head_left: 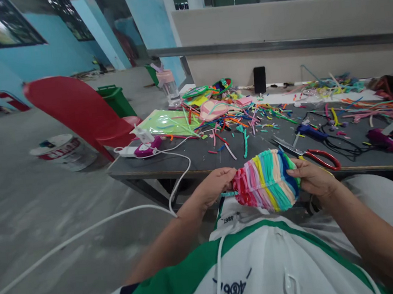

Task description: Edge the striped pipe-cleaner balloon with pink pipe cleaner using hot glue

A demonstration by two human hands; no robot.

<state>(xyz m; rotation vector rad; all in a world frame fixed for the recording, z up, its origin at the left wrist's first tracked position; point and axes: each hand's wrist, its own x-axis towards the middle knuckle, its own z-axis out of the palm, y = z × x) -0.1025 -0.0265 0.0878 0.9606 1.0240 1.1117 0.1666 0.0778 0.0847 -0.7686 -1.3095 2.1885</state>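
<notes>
A rounded craft piece made of striped pipe cleaners (268,181) is held up in front of my chest, just off the table's front edge. Its stripes run red, pink, yellow, turquoise, cream, dark blue and green. My left hand (223,181) pinches the red end, and a short teal strip sticks out beneath those fingers. At the blue and green end, my right hand (310,175) grips the edge with the thumb on top. Red-handled scissors (319,156) lie on the table beyond my right hand, blades pointing away to the left.
Cut pipe cleaners (253,117) litter the dark table (183,157). A blue glue gun (310,131), a phone (259,79), a water bottle (169,86) and a purple power strip (147,147) are also there. A white cable (119,213) runs off the table past my left arm. A red chair (69,109) stands left.
</notes>
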